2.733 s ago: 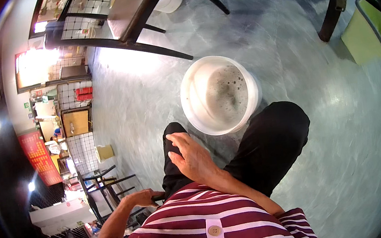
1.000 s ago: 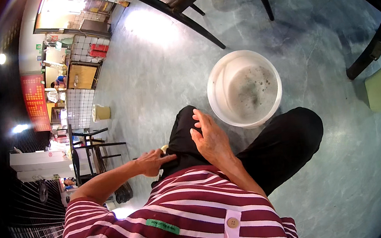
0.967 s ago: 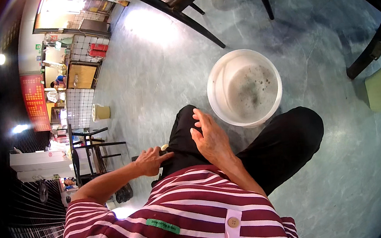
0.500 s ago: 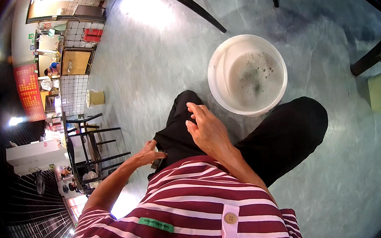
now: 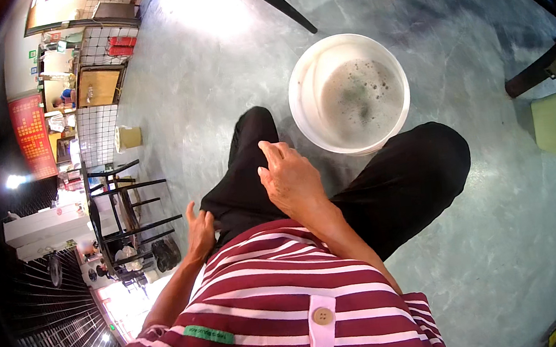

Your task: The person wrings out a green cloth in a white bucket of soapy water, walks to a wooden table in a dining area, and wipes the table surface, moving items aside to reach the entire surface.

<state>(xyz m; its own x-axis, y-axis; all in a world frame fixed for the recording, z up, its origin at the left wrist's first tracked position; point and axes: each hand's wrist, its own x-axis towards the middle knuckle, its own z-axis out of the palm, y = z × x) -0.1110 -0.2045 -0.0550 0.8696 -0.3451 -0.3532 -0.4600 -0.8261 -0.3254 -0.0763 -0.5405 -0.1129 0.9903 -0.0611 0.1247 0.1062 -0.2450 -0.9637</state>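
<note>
We rest our right hand flat and loose on the smooth black trousers, fingers spread, gripping nothing. Our left hand lies open against the left thigh, empty too. Just past the knees, a round white plastic bucket of cloudy, foamy water stands on the glossy grey floor.

floor: grey-green, glossy | dark chairs left | tiled counter | red wall board
</note>
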